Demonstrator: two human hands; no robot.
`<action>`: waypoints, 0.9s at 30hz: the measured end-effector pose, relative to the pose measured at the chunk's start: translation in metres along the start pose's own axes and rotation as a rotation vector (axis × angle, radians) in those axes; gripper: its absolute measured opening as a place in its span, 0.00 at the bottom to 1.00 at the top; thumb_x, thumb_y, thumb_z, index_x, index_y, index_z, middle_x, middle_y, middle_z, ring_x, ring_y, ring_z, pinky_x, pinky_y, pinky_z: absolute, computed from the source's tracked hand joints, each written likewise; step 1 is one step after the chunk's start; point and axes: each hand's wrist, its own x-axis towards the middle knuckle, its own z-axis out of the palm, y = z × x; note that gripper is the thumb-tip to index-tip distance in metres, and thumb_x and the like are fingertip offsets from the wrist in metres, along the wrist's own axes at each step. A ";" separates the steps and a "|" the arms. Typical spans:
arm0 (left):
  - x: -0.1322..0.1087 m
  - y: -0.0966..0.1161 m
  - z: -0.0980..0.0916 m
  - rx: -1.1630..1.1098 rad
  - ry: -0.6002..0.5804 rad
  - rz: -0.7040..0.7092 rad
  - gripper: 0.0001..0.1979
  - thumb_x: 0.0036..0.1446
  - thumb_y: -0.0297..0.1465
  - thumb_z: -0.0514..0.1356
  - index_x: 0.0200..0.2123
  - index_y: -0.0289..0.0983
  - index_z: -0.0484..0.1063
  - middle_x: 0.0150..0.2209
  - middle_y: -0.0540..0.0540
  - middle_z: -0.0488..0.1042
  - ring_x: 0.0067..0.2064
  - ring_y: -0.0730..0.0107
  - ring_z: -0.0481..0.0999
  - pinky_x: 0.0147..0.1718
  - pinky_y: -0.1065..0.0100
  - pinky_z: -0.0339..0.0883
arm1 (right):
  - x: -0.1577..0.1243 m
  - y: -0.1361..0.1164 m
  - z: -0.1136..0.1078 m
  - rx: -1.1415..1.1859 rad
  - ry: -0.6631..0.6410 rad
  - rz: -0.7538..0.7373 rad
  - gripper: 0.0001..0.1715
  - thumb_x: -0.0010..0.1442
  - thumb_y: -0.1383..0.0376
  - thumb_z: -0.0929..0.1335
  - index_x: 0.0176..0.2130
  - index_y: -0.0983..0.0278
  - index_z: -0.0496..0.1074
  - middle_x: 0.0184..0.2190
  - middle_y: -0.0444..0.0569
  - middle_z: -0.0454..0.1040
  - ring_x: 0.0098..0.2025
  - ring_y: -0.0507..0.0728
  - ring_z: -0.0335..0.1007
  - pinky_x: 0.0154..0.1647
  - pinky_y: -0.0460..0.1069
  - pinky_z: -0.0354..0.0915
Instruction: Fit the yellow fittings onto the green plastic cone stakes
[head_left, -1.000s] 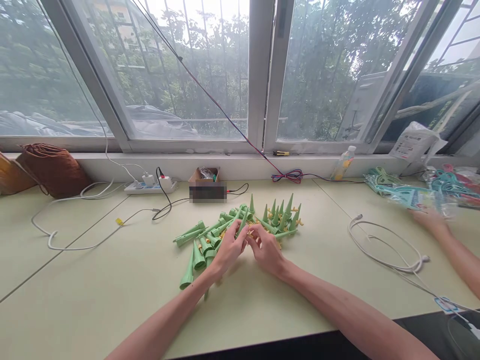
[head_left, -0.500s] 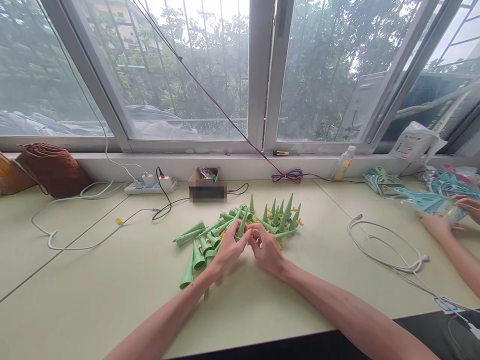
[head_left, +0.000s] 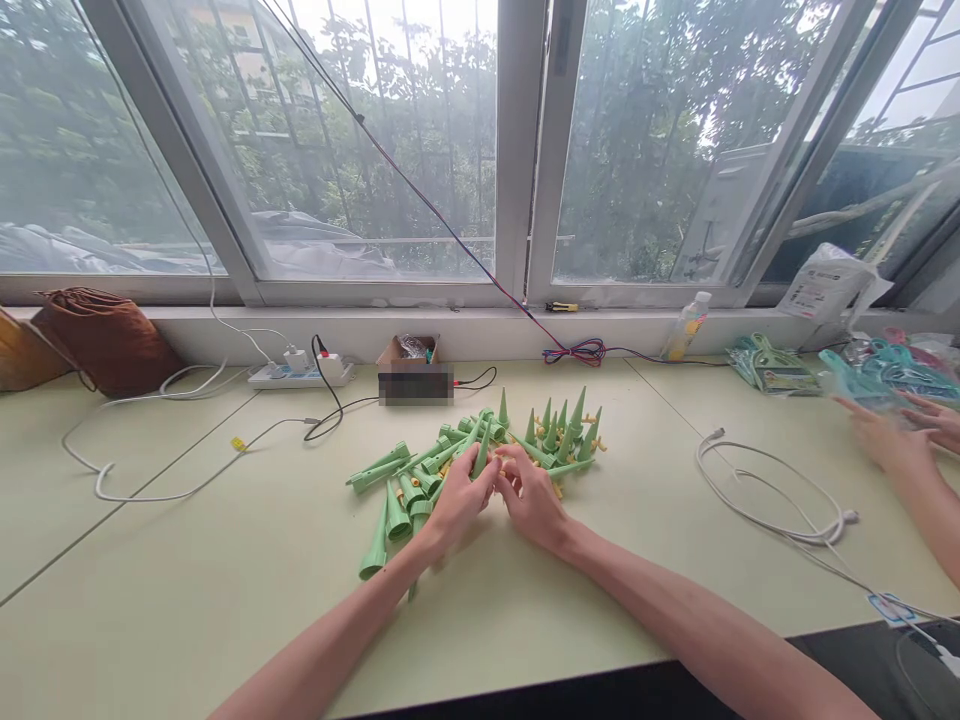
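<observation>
My left hand is closed round a green cone, whose tip points up. Close on its right, my right hand has its fingers pinched near the cone's lower end, by a small yellow part; how far it grips that part is hard to see. Several green cones lie in a pile to the left, with yellow pieces among them. Behind my right hand, several cones with yellow pieces stand upright, tips up.
Behind the pile are a small open box, a dark blurred block and a power strip. A white cable is coiled at right. Farther right, another person's hands handle bagged teal items.
My hands have barely moved; the held cone has tilted or shifted slightly. At the right, the other person's hands and the bagged teal item have moved.
</observation>
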 end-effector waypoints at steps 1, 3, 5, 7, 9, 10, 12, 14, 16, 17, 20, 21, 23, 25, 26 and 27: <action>0.000 0.000 0.000 0.000 -0.039 -0.032 0.15 0.57 0.41 0.62 0.31 0.39 0.60 0.20 0.58 0.58 0.19 0.80 0.54 0.18 0.74 0.50 | 0.000 0.001 0.000 -0.006 -0.003 0.003 0.12 0.69 0.64 0.61 0.52 0.61 0.61 0.28 0.44 0.77 0.27 0.54 0.72 0.29 0.47 0.66; 0.001 -0.002 -0.001 0.002 -0.056 -0.040 0.16 0.58 0.41 0.61 0.31 0.39 0.58 0.21 0.57 0.57 0.20 0.79 0.55 0.18 0.75 0.50 | -0.001 0.002 0.001 -0.015 -0.007 0.007 0.12 0.69 0.64 0.61 0.53 0.61 0.61 0.29 0.44 0.77 0.27 0.55 0.72 0.29 0.47 0.65; 0.002 -0.003 -0.002 0.001 -0.050 -0.030 0.15 0.58 0.41 0.61 0.31 0.39 0.58 0.22 0.57 0.58 0.21 0.79 0.56 0.18 0.75 0.51 | -0.001 0.002 0.001 -0.020 -0.010 0.008 0.12 0.69 0.64 0.61 0.53 0.61 0.61 0.28 0.44 0.77 0.27 0.54 0.72 0.28 0.47 0.65; 0.002 -0.004 -0.002 -0.002 -0.049 -0.032 0.15 0.58 0.40 0.60 0.31 0.39 0.58 0.23 0.57 0.59 0.21 0.79 0.56 0.18 0.75 0.51 | 0.000 0.002 0.000 -0.027 -0.009 0.005 0.12 0.69 0.64 0.61 0.52 0.62 0.62 0.28 0.43 0.76 0.26 0.54 0.71 0.28 0.46 0.64; 0.002 -0.005 -0.002 -0.004 -0.046 -0.040 0.14 0.58 0.40 0.60 0.31 0.39 0.58 0.23 0.57 0.59 0.21 0.79 0.56 0.18 0.75 0.50 | 0.000 0.001 0.000 -0.034 -0.007 0.000 0.12 0.69 0.64 0.61 0.52 0.62 0.62 0.27 0.43 0.76 0.25 0.53 0.70 0.28 0.46 0.64; 0.002 -0.004 -0.002 -0.003 -0.045 -0.043 0.14 0.58 0.40 0.60 0.31 0.39 0.59 0.23 0.57 0.58 0.21 0.79 0.56 0.18 0.75 0.50 | 0.000 0.001 0.000 -0.036 -0.007 -0.003 0.12 0.69 0.64 0.61 0.52 0.62 0.62 0.27 0.43 0.76 0.25 0.53 0.70 0.28 0.46 0.65; 0.002 -0.004 -0.002 -0.003 -0.042 -0.044 0.14 0.57 0.40 0.61 0.31 0.39 0.59 0.22 0.57 0.58 0.21 0.80 0.56 0.18 0.75 0.50 | 0.000 0.001 0.000 -0.040 -0.010 -0.008 0.13 0.69 0.65 0.61 0.52 0.62 0.62 0.28 0.43 0.76 0.25 0.53 0.70 0.28 0.46 0.65; 0.002 -0.004 -0.002 -0.003 -0.040 -0.042 0.14 0.57 0.39 0.61 0.31 0.39 0.59 0.22 0.57 0.58 0.21 0.80 0.56 0.18 0.75 0.50 | -0.001 0.001 0.000 -0.048 -0.012 -0.012 0.13 0.69 0.65 0.61 0.53 0.62 0.62 0.28 0.43 0.76 0.25 0.52 0.70 0.28 0.46 0.65; 0.002 -0.004 -0.002 -0.003 -0.038 -0.043 0.14 0.57 0.39 0.61 0.31 0.39 0.59 0.22 0.57 0.58 0.21 0.80 0.56 0.18 0.75 0.50 | -0.001 0.002 0.000 -0.054 -0.015 -0.013 0.13 0.69 0.65 0.61 0.53 0.62 0.62 0.28 0.43 0.76 0.25 0.52 0.70 0.28 0.46 0.65; 0.002 -0.004 -0.002 -0.002 -0.038 -0.046 0.14 0.58 0.39 0.61 0.31 0.39 0.59 0.22 0.57 0.58 0.20 0.80 0.56 0.18 0.75 0.50 | -0.001 0.002 0.000 -0.056 -0.017 -0.013 0.13 0.69 0.66 0.61 0.53 0.62 0.62 0.28 0.43 0.76 0.25 0.52 0.70 0.28 0.46 0.65; 0.003 -0.005 -0.002 -0.008 -0.033 -0.056 0.14 0.57 0.40 0.61 0.31 0.39 0.59 0.22 0.57 0.58 0.20 0.80 0.55 0.17 0.75 0.50 | -0.001 0.003 0.000 -0.064 -0.020 -0.014 0.13 0.69 0.66 0.61 0.52 0.62 0.62 0.28 0.43 0.76 0.24 0.52 0.69 0.27 0.45 0.64; 0.003 -0.005 -0.002 -0.011 -0.032 -0.060 0.14 0.57 0.40 0.61 0.30 0.39 0.59 0.22 0.57 0.58 0.20 0.80 0.55 0.17 0.75 0.51 | -0.001 0.003 0.001 -0.069 -0.019 -0.013 0.13 0.68 0.66 0.61 0.53 0.62 0.62 0.28 0.43 0.76 0.24 0.52 0.69 0.27 0.45 0.65; 0.003 -0.005 -0.002 -0.017 -0.025 -0.064 0.14 0.56 0.40 0.62 0.30 0.39 0.59 0.22 0.57 0.59 0.20 0.80 0.56 0.17 0.75 0.51 | -0.001 0.002 0.000 -0.080 -0.013 -0.012 0.14 0.68 0.67 0.62 0.53 0.61 0.62 0.28 0.43 0.75 0.25 0.52 0.69 0.27 0.45 0.65; 0.004 -0.006 -0.003 -0.022 -0.019 -0.061 0.14 0.55 0.40 0.62 0.31 0.39 0.60 0.23 0.57 0.60 0.20 0.80 0.56 0.17 0.75 0.51 | -0.001 0.000 0.000 -0.090 -0.001 -0.013 0.14 0.67 0.66 0.63 0.53 0.61 0.62 0.29 0.43 0.75 0.26 0.53 0.70 0.27 0.45 0.65; 0.004 -0.006 -0.003 -0.023 -0.014 -0.057 0.14 0.56 0.40 0.62 0.31 0.39 0.60 0.23 0.56 0.61 0.20 0.80 0.57 0.17 0.75 0.52 | -0.001 -0.001 0.000 -0.091 0.006 -0.016 0.14 0.67 0.66 0.63 0.52 0.61 0.63 0.30 0.44 0.75 0.27 0.53 0.70 0.27 0.45 0.66; 0.005 -0.006 -0.004 -0.023 -0.010 -0.052 0.14 0.56 0.40 0.62 0.31 0.39 0.61 0.24 0.56 0.62 0.20 0.80 0.57 0.17 0.75 0.52 | -0.001 -0.002 0.000 -0.088 0.012 -0.020 0.14 0.66 0.66 0.64 0.52 0.61 0.63 0.31 0.45 0.75 0.27 0.53 0.71 0.27 0.45 0.66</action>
